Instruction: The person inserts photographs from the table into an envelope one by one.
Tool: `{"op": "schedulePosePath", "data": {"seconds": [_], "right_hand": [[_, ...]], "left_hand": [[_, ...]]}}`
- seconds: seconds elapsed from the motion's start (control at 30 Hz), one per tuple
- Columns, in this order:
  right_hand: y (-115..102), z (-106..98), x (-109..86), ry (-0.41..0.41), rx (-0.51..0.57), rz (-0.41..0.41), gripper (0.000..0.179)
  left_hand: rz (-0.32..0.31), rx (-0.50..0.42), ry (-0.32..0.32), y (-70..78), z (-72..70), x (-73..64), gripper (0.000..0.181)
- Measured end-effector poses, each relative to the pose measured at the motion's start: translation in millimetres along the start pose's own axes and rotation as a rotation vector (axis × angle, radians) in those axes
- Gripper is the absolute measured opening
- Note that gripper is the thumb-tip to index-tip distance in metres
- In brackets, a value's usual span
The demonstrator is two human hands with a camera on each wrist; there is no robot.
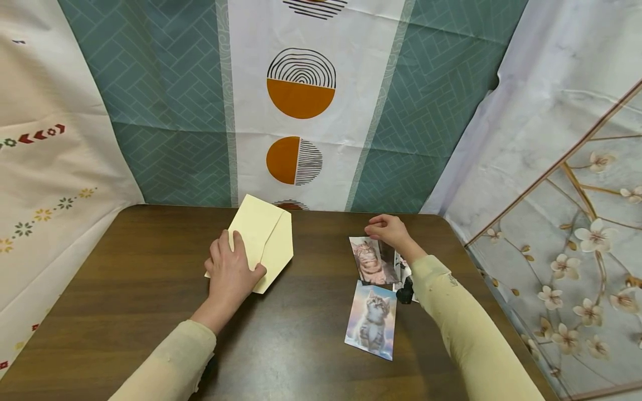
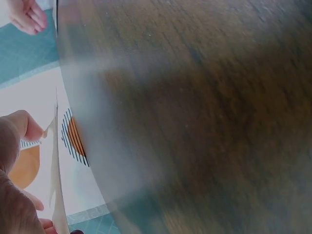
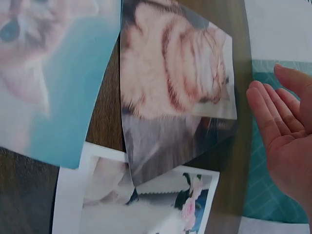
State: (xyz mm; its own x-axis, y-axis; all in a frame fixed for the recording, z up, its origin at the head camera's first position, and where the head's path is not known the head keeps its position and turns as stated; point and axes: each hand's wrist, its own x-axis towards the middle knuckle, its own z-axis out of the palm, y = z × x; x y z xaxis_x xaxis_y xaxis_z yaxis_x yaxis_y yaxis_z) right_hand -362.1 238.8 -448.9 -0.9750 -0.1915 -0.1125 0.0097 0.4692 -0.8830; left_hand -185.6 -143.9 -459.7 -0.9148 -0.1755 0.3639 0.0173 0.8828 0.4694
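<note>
My left hand (image 1: 232, 273) grips a cream paper envelope (image 1: 268, 245), its fingers spread over one face and its thumb at the flap's edge. The left wrist view shows the envelope (image 2: 59, 204) nearly edge-on between thumb and fingers. Above the photo prints at the right, my right hand (image 1: 393, 233) holds nothing, its fingers loosely bent. Beneath it lies an orange tabby cat photo (image 1: 368, 262); in the right wrist view the hand (image 3: 287, 131) is apart from that print. A grey kitten photo (image 1: 373, 323) lies nearer me. A white-bordered photo with pink flowers (image 3: 146, 200) is partly covered by the others.
Everything lies on a dark brown wooden table (image 1: 296, 345). A patterned teal and white curtain (image 1: 321, 122) hangs behind its far edge. Flowered white cloth (image 1: 567, 267) runs along the right side, and another printed cloth (image 1: 45, 184) along the left.
</note>
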Motion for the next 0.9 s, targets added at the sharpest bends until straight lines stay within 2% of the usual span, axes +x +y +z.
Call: {"op": "schedulePosePath", "data": {"seconds": [0.13, 0.27, 0.63, 0.9], "right_hand": [[5, -4, 1.3, -0.005, -0.014, -0.001, 0.048], [7, -7, 2.1, -0.013, -0.083, -0.003, 0.05], [16, -14, 3.6, 0.028, -0.243, 0.003, 0.053], [16, -21, 4.8, 0.066, -0.294, 0.009, 0.052]], "left_hand": [[-0.001, 0.006, -0.017, 0.5, -0.9, 0.6, 0.089], [0.011, 0.007, -0.013, 0.2, -0.5, 0.4, 0.088], [0.017, 0.016, -0.025, -0.8, -0.1, -0.3, 0.087], [0.024, 0.018, -0.016, -0.6, -0.1, 0.0, 0.086]]}}
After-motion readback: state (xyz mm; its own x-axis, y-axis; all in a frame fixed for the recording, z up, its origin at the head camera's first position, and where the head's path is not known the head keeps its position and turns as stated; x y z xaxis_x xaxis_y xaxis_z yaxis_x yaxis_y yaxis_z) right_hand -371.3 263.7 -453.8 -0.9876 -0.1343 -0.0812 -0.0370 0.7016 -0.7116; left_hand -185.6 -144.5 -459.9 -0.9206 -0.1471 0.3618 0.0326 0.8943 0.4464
